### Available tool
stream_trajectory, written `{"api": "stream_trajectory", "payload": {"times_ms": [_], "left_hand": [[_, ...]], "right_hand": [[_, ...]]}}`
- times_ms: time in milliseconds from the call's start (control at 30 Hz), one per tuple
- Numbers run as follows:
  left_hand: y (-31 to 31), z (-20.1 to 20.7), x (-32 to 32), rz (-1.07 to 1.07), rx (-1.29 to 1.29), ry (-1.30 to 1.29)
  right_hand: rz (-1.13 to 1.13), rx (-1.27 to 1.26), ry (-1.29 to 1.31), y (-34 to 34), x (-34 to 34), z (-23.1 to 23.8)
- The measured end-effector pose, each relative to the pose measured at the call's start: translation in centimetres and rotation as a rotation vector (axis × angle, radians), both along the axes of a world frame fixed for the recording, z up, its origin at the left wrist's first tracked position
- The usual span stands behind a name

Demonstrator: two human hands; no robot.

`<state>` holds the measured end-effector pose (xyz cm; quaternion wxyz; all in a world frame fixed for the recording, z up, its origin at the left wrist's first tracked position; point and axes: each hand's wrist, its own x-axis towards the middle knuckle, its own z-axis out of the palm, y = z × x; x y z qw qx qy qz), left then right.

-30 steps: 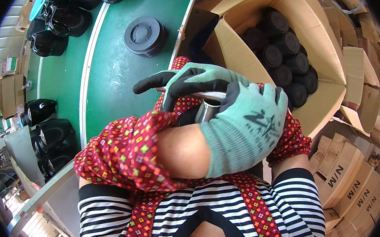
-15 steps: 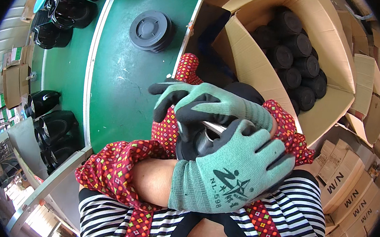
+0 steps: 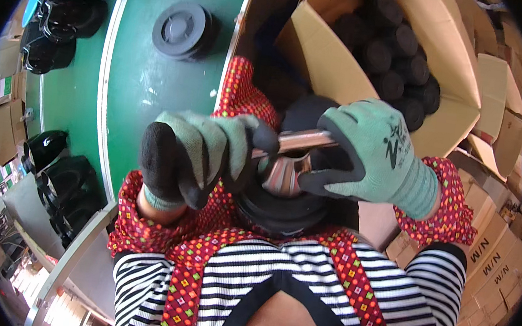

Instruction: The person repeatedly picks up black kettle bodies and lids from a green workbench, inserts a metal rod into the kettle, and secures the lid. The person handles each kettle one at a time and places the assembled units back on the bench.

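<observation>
Both my hands wear green gloves with black palms and fingers. A flat, shiny metal strip [image 3: 306, 141] spans the gap between them, above my lap. My left hand [image 3: 202, 151] is closed, its fingers curled, at the strip's left end. On the other end, the fingers and thumb of my right hand [image 3: 368, 157] are closed, the thumb close to a shiny flared metal piece [image 3: 286, 177]. That piece rises from a round black part [image 3: 278, 214] in front of my body. The fingers partly hide the strip's ends.
A black ribbed disc [image 3: 179, 29] lies on the green table [image 3: 148, 89] to the left. Glossy black housings [image 3: 68, 15] stand along its far side. An open carton [image 3: 454, 119] at the right holds several black cylinders [image 3: 404, 42]. Closed cartons [image 3: 489, 273] are stacked beyond.
My forearms were crossed with the hands overlapping; now they are uncrossed, the left hand moved left and the right hand right. The strip and metal piece show more clearly. The view has shifted slightly.
</observation>
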<state>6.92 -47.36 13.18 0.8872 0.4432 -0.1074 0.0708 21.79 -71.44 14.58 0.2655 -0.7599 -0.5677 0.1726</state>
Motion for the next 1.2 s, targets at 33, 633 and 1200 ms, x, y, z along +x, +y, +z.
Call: {"api": "stream_trajectory", "payload": {"times_ms": [33,633,1200], "left_hand": [[-0.4,0.1,-0.6,0.038,-0.035,0.039],[-5.3,4.9,-0.1,0.050,0.768,-0.078],[-2.1,8.0,1.3,-0.139,0.809,-0.103]], "right_hand": [[0.078,-0.085,-0.019,0.4,0.4,0.7],[0.185,0.434,0.560,6.7,0.2,-6.9],[0.155,0.474,0.583,6.8,-0.8,-6.3]]}}
